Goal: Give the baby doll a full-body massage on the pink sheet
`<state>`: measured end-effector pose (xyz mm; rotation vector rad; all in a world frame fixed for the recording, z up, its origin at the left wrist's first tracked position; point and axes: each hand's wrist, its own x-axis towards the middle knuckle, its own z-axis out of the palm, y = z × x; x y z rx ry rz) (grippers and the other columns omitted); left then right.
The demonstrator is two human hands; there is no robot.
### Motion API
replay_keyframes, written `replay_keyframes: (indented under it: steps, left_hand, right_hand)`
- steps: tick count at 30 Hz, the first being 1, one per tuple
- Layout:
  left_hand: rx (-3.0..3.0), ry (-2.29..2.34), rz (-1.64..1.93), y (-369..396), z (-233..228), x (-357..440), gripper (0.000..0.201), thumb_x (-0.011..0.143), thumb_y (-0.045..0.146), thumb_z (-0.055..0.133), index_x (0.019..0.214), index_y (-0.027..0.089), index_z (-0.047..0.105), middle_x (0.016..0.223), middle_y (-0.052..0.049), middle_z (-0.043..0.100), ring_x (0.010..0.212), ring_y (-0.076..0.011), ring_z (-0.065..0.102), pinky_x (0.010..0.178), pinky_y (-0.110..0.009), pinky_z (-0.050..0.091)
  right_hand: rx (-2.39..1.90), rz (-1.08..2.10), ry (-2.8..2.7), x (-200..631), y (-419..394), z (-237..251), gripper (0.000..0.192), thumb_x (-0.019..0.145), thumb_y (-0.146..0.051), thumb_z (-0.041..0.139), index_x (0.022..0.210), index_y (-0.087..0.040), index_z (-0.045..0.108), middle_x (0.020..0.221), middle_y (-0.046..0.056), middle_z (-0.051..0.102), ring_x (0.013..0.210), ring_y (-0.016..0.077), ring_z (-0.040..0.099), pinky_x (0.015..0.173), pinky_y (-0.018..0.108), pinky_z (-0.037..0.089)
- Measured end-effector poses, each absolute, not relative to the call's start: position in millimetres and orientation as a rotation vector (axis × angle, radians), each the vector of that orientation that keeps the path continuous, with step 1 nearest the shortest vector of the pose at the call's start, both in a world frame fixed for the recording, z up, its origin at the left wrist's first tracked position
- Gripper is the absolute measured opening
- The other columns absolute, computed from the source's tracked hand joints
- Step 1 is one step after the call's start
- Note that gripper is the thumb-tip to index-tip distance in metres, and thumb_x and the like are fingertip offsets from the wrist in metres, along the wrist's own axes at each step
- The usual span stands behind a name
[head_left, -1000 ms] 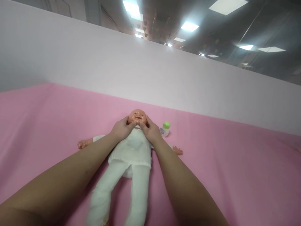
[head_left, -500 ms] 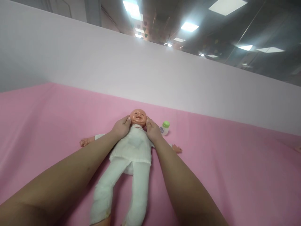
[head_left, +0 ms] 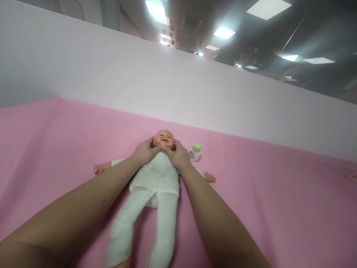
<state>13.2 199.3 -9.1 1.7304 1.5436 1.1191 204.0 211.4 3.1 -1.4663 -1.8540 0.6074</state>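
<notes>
A baby doll (head_left: 156,175) with a white cloth body lies on its back on the pink sheet, its arms spread out to both sides. My left hand (head_left: 146,150) cups the left side of the doll's head (head_left: 163,138), and its thumb reaches under the chin. On the other side, my right hand (head_left: 177,153) holds the head in the same way. The thumb tips meet, or nearly meet, below the chin. Fingers curled behind the head are hidden. A small clear bottle with a green cap (head_left: 195,152) stands just right of my right hand.
The pink sheet (head_left: 251,193) covers the surface under the doll. Behind it rises a white partition wall (head_left: 167,85). Lit ceiling panels (head_left: 224,32) show above the wall. A small pale object (head_left: 353,176) lies at the far right edge.
Both thumbs have moved inward from the sides of the doll's face to below its chin. The doll and the bottle stay in place.
</notes>
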Motion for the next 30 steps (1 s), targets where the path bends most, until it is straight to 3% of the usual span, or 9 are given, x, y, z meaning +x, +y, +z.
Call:
replay_keyframes:
  steps: [5, 23, 30]
  left_hand:
    - [1.749, 1.553, 1.119, 200, -10, 13, 0.058, 0.086, 0.066, 0.059, 0.128, 0.028, 0.065, 0.123, -0.005, 0.074, 0.112, -0.0306, 0.068, 0.094, -0.040, 0.052]
    - [1.755, 1.566, 1.175, 209, -21, 10, 0.050, 0.098, 0.059, 0.041, 0.130, 0.028, 0.064, 0.129, -0.005, 0.071, 0.118, -0.0299, 0.065, 0.101, -0.042, 0.047]
    - [1.729, 1.561, 1.216, 208, -21, 11, 0.059, 0.100, 0.064, 0.030, 0.124, 0.027, 0.068, 0.127, -0.006, 0.072, 0.120, -0.0288, 0.064, 0.105, -0.041, 0.045]
  right_hand:
    - [-1.441, 0.586, -1.871, 206, 214, -1, 0.068, 0.087, -0.064, 0.064, 0.143, -0.026, 0.054, 0.127, 0.007, 0.071, 0.116, 0.0264, 0.067, 0.100, 0.039, 0.051]
    - [-1.285, 0.657, -1.833, 211, 227, -13, 0.061, 0.099, -0.061, 0.048, 0.149, -0.025, 0.052, 0.149, 0.005, 0.056, 0.141, 0.0239, 0.050, 0.119, 0.038, 0.036]
    - [-1.285, 0.641, -1.778, 210, 231, -20, 0.057, 0.105, -0.055, 0.033, 0.148, -0.023, 0.052, 0.152, 0.005, 0.053, 0.144, 0.0207, 0.046, 0.121, 0.038, 0.033]
